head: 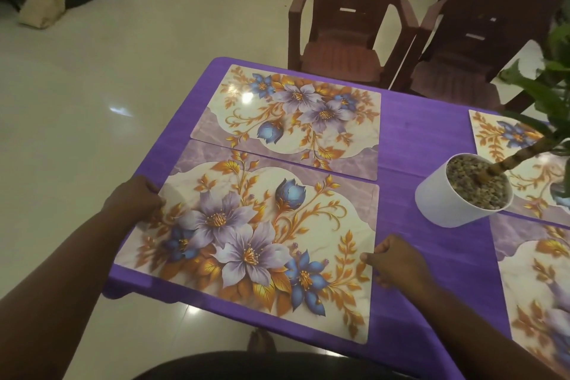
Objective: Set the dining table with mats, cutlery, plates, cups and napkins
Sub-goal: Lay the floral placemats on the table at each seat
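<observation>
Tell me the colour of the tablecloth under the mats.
The tablecloth is purple, seen in the head view.

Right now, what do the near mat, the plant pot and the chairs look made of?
Near mat: glossy printed plastic or laminate, probably; the far mat mirrors a ceiling light. Plant pot: smooth matte white, plastic or ceramic, unclear. Chairs: brown moulded plastic, with slotted backs.

Near mat [262, 244] before far mat [296, 120]; pot [462, 191] right
</observation>
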